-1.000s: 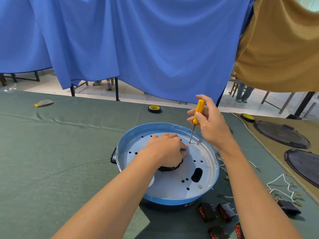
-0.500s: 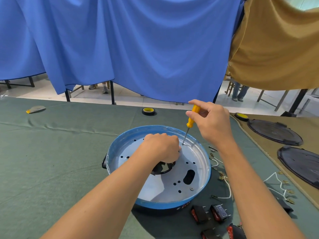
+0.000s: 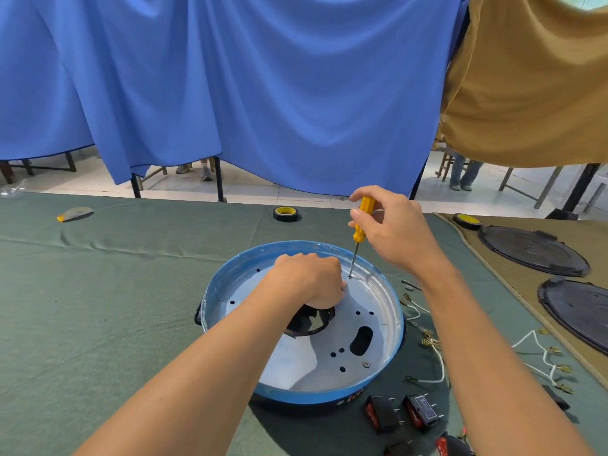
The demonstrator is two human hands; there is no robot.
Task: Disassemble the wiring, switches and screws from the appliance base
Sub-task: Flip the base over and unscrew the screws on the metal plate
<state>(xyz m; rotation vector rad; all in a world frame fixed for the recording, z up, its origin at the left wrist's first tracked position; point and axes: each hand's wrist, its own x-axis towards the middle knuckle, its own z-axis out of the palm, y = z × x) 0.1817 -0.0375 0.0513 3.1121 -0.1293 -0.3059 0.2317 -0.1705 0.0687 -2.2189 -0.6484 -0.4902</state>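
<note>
One screwdriver (image 3: 359, 232), gripped by the right hand (image 3: 394, 232), meets the appliance base (image 3: 373, 302) beside the fisted left hand (image 3: 309, 279).

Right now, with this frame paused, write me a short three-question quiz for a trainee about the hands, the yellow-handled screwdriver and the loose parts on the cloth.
1. Short answer: which hand grips the yellow-handled screwdriver?
2. True or false: the left hand rests inside the round blue-rimmed metal appliance base.
3. Multiple choice: the black-and-red rocker switches lie
A. in the base
B. on the green cloth beside the base
C. in the left hand

Key: 1. the right hand; 2. true; 3. B
</note>
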